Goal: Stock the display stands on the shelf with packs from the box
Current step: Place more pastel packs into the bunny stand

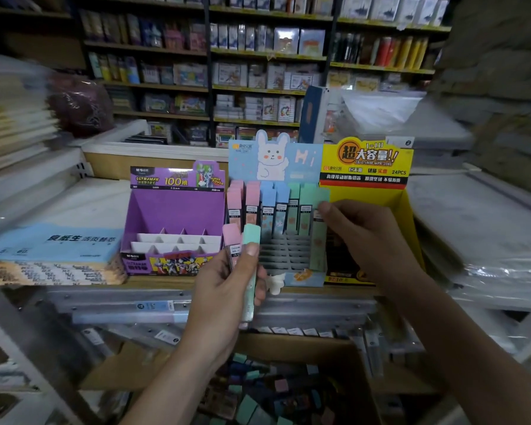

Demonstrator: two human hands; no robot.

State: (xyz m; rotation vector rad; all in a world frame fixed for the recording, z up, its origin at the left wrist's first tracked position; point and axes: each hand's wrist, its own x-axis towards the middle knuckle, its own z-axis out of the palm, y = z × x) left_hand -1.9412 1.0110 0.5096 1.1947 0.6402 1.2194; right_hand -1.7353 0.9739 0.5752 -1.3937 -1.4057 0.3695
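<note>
On the shelf stands a light blue bunny display stand point(276, 161) whose back row holds pink, blue and green packs, while its front slots point(281, 253) have no packs in them. My right hand point(365, 240) is shut on a green pack point(318, 237) at the stand's right side. My left hand point(227, 289) grips a green pack point(250, 271) and a pink pack point(232, 240) in front of the stand. A purple display stand point(174, 222) to the left has bare dividers. The cardboard box point(344, 357) below holds several loose packs point(252, 397).
A yellow display stand point(368, 167) sits right of the bunny stand. Stacked blue paper packs point(49, 250) lie on the shelf at left. Plastic-wrapped stock point(488, 234) fills the right. Tall shelves of stationery point(258, 72) stand behind. A metal shelf rail point(196, 302) runs below the stands.
</note>
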